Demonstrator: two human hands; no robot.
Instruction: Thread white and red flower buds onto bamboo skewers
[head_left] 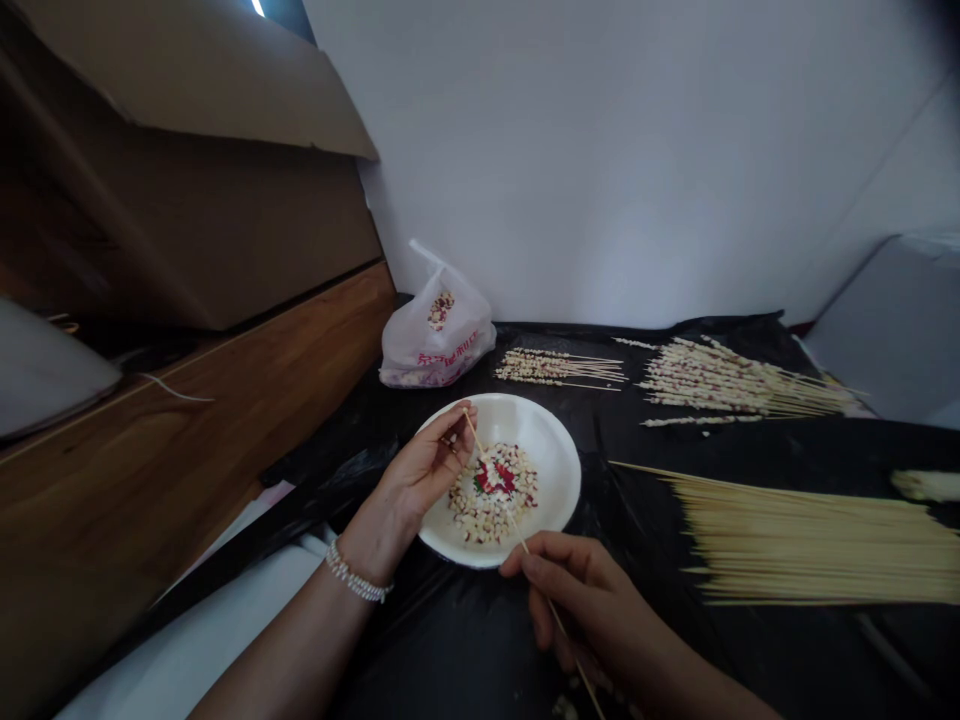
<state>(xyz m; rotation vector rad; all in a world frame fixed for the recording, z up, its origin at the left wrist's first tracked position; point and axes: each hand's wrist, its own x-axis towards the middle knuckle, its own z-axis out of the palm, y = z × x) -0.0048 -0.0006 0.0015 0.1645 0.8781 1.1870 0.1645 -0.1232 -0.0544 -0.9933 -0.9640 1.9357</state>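
A thin wooden skewer slants over a white bowl, with a few pale bits around its middle part. Lower down, my right hand pinches the skewer between thumb and fingers at the bowl's near rim. At the bowl's left side, my left hand has its fingers closed by the skewer's upper tip; I cannot tell whether a kernel is also between them. Loose cream and dark red kernels lie in the bowl, around a red and green print on its bottom.
A white plastic bag of kernels stands behind the bowl. Threaded skewers lie in a small group and a larger pile. Bare skewers are stacked at right. A cardboard box and wooden board border the left; a pale wall rises behind.
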